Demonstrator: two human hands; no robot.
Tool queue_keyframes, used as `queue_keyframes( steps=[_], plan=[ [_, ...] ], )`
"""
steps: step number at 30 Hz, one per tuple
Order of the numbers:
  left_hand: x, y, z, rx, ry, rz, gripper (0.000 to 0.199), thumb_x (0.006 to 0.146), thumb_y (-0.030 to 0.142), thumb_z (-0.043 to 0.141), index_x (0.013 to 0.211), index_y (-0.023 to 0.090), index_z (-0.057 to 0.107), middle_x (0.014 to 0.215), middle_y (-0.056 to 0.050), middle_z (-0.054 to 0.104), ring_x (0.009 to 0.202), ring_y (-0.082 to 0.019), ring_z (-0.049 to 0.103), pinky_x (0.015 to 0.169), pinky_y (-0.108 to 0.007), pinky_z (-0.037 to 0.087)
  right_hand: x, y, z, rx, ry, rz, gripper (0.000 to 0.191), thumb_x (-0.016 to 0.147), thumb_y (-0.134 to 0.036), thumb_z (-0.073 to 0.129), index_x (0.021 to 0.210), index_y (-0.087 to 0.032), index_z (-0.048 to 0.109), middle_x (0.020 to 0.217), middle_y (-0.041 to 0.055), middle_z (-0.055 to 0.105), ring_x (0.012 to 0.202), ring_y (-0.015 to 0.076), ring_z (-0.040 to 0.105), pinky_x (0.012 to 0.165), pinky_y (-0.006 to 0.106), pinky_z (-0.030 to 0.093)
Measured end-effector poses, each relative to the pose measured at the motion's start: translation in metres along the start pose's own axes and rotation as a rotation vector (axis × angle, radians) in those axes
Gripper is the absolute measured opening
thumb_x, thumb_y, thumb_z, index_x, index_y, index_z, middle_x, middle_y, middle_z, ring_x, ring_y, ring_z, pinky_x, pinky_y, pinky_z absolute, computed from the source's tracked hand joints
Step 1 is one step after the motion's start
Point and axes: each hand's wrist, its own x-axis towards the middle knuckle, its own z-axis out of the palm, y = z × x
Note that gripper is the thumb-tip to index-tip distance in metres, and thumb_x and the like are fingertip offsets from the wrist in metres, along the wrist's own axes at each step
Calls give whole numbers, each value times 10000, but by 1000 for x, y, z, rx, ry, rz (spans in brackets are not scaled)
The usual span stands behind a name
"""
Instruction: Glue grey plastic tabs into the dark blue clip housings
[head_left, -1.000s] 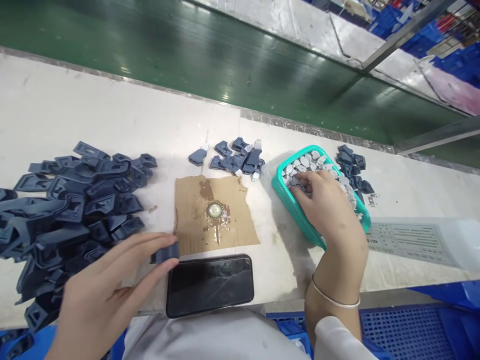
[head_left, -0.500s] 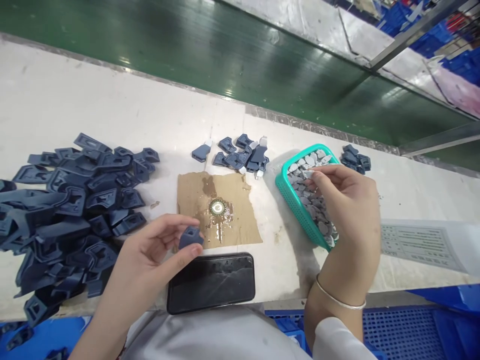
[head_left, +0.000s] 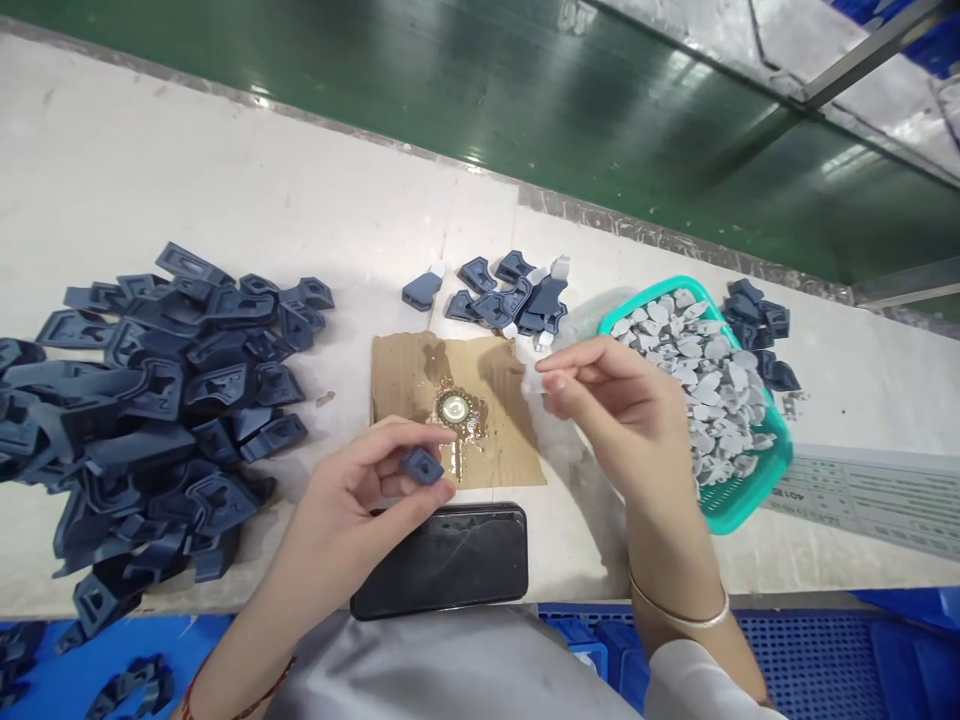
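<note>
1. Your left hand (head_left: pixel 360 490) pinches a small blue part (head_left: pixel 421 465) between thumb and fingertips, fingers curled close around it, just above the near edge of the cardboard (head_left: pixel 457 410).
2. Your right hand (head_left: pixel 622 415) holds a small pale chip (head_left: pixel 534 380) at the tips of thumb and forefinger; the other fingers are loosely bent. The chip is blurred, so its shape cannot be told.
3. The chip hangs over the right edge of the cardboard, between the two hands, which are near each other but apart.
4. A bottle cap (head_left: pixel 452 408) sits on the stained middle of the cardboard.
5. The teal basket (head_left: pixel 742 500) of grey chips lies just right of your right hand.
6. A phone (head_left: pixel 442 560) lies face up at the table's near edge, below your left hand.
7. A big pile (head_left: pixel 150 400) of blue parts is on the left; a small cluster (head_left: pixel 510 295) lies beyond the cardboard.
</note>
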Motion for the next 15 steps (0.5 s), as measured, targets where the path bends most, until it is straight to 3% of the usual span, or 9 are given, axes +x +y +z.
queue_keyframes(
  steps=[3,6,10,15],
  plan=[
    [1,-4,-1,58,6,13,220,920,236,793,1126,304,826,1022,-8,778,874,-112,735,701,-124,587,-1,6,14,-158,-114,-108,100,1021,-274,674,953,-223,727,806,-2,715,710,135,628,648,270,490],
    [0,-6,1,82,29,-9,268,947,251,768,1211,296,772,1055,-7,799,980,-129,757,839,-160,614,-1,9,25,-288,-216,-243,117,1050,-233,618,958,-212,687,873,16,753,737,146,656,664,281,501],
    [-2,-6,3,158,42,4,115,967,270,748,1081,274,766,1043,9,804,956,-120,760,857,-153,604,1,11,34,-448,-293,-407,132,1069,-195,574,958,-196,644,902,51,761,799,175,669,738,304,520],
    [-4,-6,4,274,60,56,163,991,257,716,1143,288,767,1129,19,806,964,-107,754,885,-159,596,1,13,36,-481,-290,-427,141,1073,-196,559,954,-200,635,897,55,757,824,189,676,766,312,530]
  ],
)
